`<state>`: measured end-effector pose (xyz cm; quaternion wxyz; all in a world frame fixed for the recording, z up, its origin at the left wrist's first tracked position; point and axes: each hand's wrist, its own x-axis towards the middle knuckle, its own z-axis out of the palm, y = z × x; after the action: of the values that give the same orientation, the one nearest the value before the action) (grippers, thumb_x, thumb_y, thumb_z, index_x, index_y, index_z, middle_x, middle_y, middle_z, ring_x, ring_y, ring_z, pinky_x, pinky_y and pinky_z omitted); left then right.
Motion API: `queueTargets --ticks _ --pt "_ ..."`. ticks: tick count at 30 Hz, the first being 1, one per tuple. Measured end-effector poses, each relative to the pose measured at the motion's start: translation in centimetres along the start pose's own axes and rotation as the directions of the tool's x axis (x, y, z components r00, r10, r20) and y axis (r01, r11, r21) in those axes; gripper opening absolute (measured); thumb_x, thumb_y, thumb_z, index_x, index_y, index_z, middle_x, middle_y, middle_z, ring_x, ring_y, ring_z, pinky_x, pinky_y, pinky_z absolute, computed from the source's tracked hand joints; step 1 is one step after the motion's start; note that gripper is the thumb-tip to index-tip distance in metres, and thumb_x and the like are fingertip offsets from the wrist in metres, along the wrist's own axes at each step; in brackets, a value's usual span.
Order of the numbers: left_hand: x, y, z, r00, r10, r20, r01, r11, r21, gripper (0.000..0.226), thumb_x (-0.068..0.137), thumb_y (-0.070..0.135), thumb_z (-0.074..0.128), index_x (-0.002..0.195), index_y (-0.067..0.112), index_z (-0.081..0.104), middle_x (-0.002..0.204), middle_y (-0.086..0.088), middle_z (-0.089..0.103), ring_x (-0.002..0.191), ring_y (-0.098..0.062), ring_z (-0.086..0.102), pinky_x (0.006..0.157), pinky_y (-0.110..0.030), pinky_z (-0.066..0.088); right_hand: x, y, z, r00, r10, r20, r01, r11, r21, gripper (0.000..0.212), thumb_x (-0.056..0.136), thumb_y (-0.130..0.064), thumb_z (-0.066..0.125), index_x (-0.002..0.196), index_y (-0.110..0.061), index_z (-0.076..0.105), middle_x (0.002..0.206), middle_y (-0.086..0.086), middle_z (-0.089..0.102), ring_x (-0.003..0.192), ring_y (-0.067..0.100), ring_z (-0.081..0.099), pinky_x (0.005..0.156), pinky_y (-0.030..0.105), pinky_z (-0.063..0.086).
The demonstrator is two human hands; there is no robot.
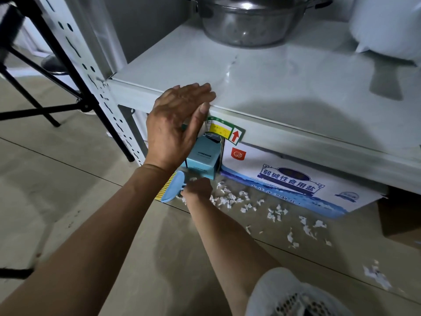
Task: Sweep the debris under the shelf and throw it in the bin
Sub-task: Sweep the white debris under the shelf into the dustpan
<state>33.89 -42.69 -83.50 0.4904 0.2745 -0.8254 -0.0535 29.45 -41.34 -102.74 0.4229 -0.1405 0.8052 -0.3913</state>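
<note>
White paper scraps lie scattered on the tiled floor under and in front of the white metal shelf. My left hand rests flat against the shelf's front edge, fingers together, holding nothing. Low down, my right hand grips a small blue hand brush with yellow bristles, held at the floor by the left end of the scraps. No bin is in view.
Under the shelf stand a small blue box, a white and blue printed carton and a brown carton. A steel pot sits on the shelf. A black tripod stands at the left.
</note>
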Motion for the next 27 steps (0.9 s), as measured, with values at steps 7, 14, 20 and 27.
queueTargets --ticks 7,14,20,27 --pt "0.1 0.5 -0.2 0.999 -0.032 0.015 0.032 0.999 -0.012 0.028 0.101 0.023 0.050 0.117 0.015 0.071 0.126 0.000 0.068 0.125 -0.012 0.058 0.111 -0.030 0.040 0.1 4.5 -7.4 0.997 0.068 -0.034 -0.072 0.990 -0.122 0.040 0.072 -0.009 0.080 0.107 0.006 0.065 0.101 0.020 0.073 0.090 0.029 0.073 0.078 0.039 0.062" --pt "0.2 0.6 -0.5 0.998 -0.030 0.048 0.031 0.999 -0.024 0.030 0.101 0.026 0.049 0.119 0.014 0.070 0.128 -0.001 0.067 0.126 -0.013 0.058 0.111 -0.030 0.040 -2.4 7.9 -16.4 0.989 0.072 -0.132 -0.077 0.996 -0.039 0.015 0.081 0.005 0.065 0.094 0.012 0.070 0.080 0.027 0.074 0.067 0.034 0.074 0.070 0.046 0.062" --pt "0.2 0.7 -0.5 0.997 -0.051 0.065 0.053 0.998 -0.038 0.028 0.102 0.024 0.050 0.121 0.015 0.069 0.129 0.000 0.065 0.127 -0.011 0.056 0.112 -0.033 0.039 -3.2 5.4 -13.9 0.994 -0.046 -0.095 0.044 0.999 -0.026 0.011 0.081 0.001 0.064 0.082 0.007 0.073 0.078 0.021 0.076 0.066 0.026 0.074 0.067 0.034 0.062" --pt "0.1 0.5 -0.6 0.997 -0.027 0.071 0.030 0.999 -0.033 0.027 0.102 0.021 0.050 0.121 0.014 0.069 0.130 -0.001 0.065 0.128 -0.012 0.056 0.111 -0.036 0.040 0.7 4.1 -10.6 0.989 -0.005 -0.145 -0.012 0.993 -0.119 0.036 0.074 -0.012 0.078 0.105 0.003 0.068 0.102 0.018 0.074 0.092 0.027 0.074 0.079 0.036 0.061"
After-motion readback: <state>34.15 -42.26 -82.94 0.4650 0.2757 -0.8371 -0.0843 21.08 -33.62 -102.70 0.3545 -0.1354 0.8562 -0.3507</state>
